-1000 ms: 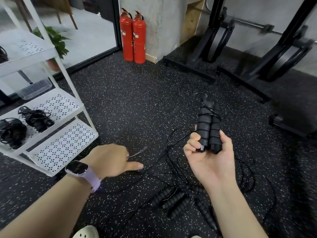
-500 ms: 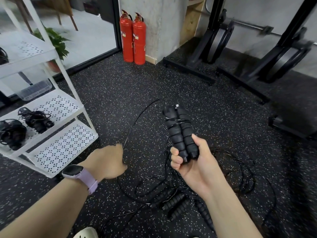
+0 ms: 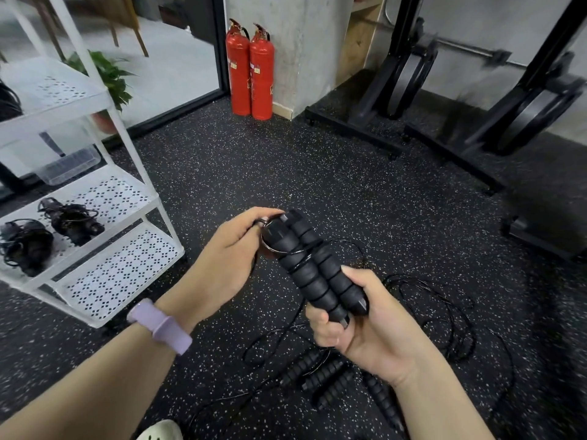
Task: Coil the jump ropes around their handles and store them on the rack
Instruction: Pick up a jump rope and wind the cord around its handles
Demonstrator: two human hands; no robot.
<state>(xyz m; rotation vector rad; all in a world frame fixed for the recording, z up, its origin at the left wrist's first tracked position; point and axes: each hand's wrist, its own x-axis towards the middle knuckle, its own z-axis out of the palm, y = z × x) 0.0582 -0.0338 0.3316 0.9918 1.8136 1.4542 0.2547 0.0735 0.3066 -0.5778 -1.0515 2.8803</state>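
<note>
Here both hands grip: right hand (image 3: 365, 325) clasps ribbed black handles (image 3: 313, 268), left hand (image 3: 228, 249) pinches thin rope (image 3: 270, 246).

No writing could be read anywhere in the view. The two red fire extinguishers (image 3: 250, 69) by the concrete pillar each carried a small pale label on the body, but the print on them was too small and blurred to make out. The purple watch band (image 3: 162, 325) on the left wrist showed no face or digits from this angle. The black ribbed handles (image 3: 313, 268) and the white rack (image 3: 104, 217) bore no legible brand or number.
</note>
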